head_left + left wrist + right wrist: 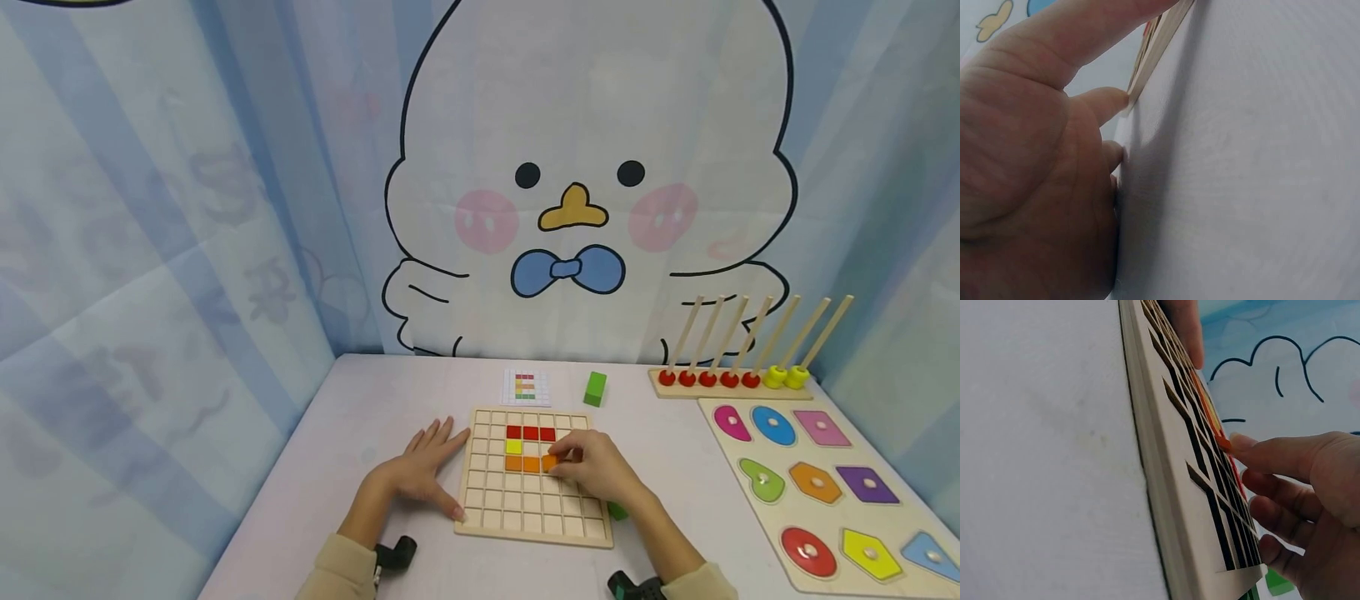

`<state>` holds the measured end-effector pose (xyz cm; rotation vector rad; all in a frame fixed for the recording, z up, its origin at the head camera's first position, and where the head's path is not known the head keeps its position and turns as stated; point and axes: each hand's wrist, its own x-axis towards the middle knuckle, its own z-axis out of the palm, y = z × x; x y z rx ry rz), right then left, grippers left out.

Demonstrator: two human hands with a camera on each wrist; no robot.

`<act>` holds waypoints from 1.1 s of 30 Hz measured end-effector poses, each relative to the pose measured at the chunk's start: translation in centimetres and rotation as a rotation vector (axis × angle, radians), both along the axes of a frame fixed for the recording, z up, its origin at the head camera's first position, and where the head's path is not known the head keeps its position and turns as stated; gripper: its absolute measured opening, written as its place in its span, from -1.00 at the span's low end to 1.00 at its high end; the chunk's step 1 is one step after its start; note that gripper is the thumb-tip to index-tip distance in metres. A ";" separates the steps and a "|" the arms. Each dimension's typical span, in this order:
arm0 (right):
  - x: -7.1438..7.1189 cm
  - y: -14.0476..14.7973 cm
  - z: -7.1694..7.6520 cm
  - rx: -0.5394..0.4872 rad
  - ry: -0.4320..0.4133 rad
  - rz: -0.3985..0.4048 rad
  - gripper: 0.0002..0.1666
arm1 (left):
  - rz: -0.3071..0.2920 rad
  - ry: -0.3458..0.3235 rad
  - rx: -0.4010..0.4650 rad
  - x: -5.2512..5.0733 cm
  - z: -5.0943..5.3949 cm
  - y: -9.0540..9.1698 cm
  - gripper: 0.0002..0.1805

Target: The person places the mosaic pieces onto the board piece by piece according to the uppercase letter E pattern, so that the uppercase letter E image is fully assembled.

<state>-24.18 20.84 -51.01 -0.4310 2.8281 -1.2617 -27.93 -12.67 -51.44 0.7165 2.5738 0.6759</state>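
A wooden grid board [536,525] lies on the table, holding a row of red tiles [531,433], one yellow tile [513,447] and two orange tiles [522,463]. My right hand [596,467] pinches another orange tile [550,462] between thumb and fingers, at the right end of the orange row. In the right wrist view this tile [1225,444] is tilted against the grid. My left hand [420,467] has its fingers spread, with thumb and index finger touching the board's left edge. Behind the board lies a small pattern card [526,388].
A green block [595,389] sits behind the board. Another green piece [617,511] is partly hidden under my right wrist. To the right stand a peg rack [731,392] with red and yellow beads and a shape puzzle board [772,508]. Curtains [247,250] enclose the table.
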 end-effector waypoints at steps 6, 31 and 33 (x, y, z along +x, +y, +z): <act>-0.1 -0.3 0.0 0.021 0.002 0.008 -0.76 | 0.002 0.001 0.001 0.0 -0.1 -0.2 0.42; 0.0 -0.2 0.4 0.061 -0.003 -0.001 -0.72 | 0.003 0.010 -0.008 0.0 -0.3 -0.1 0.43; 0.1 0.0 0.8 0.050 -0.002 -0.005 -0.70 | 0.003 0.011 -0.008 -0.1 -0.3 -0.2 0.43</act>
